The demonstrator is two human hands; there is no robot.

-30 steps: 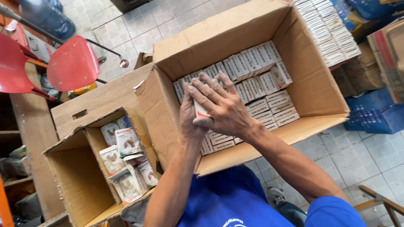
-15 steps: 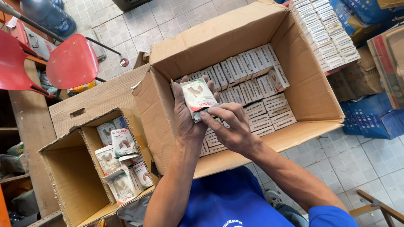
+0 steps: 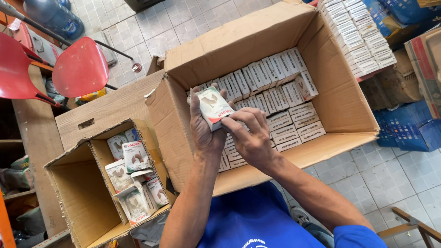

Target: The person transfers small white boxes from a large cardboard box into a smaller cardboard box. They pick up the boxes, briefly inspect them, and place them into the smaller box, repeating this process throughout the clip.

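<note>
Grip: left hand [image 3: 205, 133] clamped on small white-and-red cardboard packet [image 3: 214, 107], long axis tilted up-left; right hand [image 3: 250, 138] pinches its lower edge (over large brown carton [image 3: 342, 98]).

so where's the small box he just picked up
In the head view the small white box is left of centre, held in both hands, left hand and right hand, above the near-left corner of the big carton of packed boxes.
</note>
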